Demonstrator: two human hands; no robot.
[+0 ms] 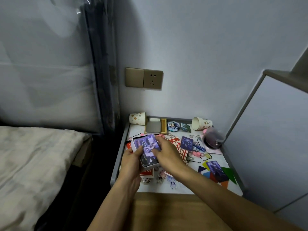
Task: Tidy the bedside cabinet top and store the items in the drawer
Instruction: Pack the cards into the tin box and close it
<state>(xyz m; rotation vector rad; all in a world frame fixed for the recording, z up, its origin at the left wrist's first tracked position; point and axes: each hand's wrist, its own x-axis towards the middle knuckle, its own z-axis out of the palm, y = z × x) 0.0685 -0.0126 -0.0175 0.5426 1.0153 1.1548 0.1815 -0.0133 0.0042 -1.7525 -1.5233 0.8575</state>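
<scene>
Purple card (148,145) lying uppermost in a white tin (135,145), pinched at its edges by the curled fingers of the right hand (166,152). Left hand (131,161) wrapped round the tin from below, thumb over the near rim. Hard to tell if the tin is lifted or rests on the cabinet top (191,185).

Judged as an early stage: some cards gathered in the tin, nearly all else still to clear.

- Beyond the fingertips: tin lid (153,125), one cup (137,118) upright, a badge (173,126).
- Further right of the right fingers: second cup (201,123) on its side, a pouch (213,138), a loose card (186,143).
- Just beside and under the right hand: red cards (176,145).
- Right of the right forearm: hairpins (206,158), coloured tiles (230,172) with another card (216,170) on them.
- Under the wrists: small figures (171,181).

Nothing seen stored in the drawer yet. Drawer itself not recognised with certainty; brown panel (166,210) near the forearms, maybe part of it, cannot tell.

Left to do, probably: collect the other cards, close the tin with the lid, then move all things down.
</scene>
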